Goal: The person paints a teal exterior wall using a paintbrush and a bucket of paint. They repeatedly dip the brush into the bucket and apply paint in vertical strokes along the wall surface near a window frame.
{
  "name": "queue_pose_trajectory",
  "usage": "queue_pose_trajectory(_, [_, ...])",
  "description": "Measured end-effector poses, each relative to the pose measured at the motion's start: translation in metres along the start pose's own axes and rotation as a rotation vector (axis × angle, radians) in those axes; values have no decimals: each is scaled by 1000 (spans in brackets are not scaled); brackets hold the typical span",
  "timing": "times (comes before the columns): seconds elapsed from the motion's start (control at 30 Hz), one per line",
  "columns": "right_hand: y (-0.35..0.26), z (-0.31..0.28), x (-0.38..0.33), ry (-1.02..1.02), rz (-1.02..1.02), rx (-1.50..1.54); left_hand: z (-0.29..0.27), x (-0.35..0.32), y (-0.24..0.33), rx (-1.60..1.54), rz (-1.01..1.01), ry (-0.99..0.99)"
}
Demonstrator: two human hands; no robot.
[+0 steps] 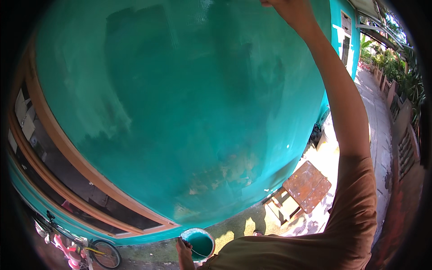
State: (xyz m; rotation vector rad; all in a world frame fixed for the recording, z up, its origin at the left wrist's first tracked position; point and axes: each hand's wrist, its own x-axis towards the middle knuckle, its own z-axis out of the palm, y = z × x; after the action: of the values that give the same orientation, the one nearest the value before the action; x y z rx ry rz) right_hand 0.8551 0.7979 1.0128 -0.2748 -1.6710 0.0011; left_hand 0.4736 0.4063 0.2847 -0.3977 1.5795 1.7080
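My right arm reaches up along a teal painted wall point(180, 99), and my right hand point(290, 10) is at the picture's top edge, close to the wall; its fingers and anything in them are cut off. Low down, my left hand point(183, 252) grips a round paint bucket point(200, 243) by its rim; the bucket holds teal paint and hangs below my chest. Parts of the wall look darker and wet, others patchy near its base.
A wood-framed window point(67, 166) runs along the wall's left. A small wooden stool point(306, 186) stands on the paved ground at the lower right. A child's bicycle point(85, 249) leans at the lower left. A walkway with plants point(396, 67) extends on the right.
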Motion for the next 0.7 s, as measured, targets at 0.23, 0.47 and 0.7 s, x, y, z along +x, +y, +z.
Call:
queue_pose_trajectory(0.23, [43,4,-88,-48,-170,-208,10,-34,-7,-14,100,-66])
queue_pose_trajectory(0.47, [33,-14,-207,-354,203,-68,0,-17,-15,21,59,-38])
queue_pose_trajectory(0.7, [45,-27,-128,-362,376,-6,-9,44,-35,35,-31,57])
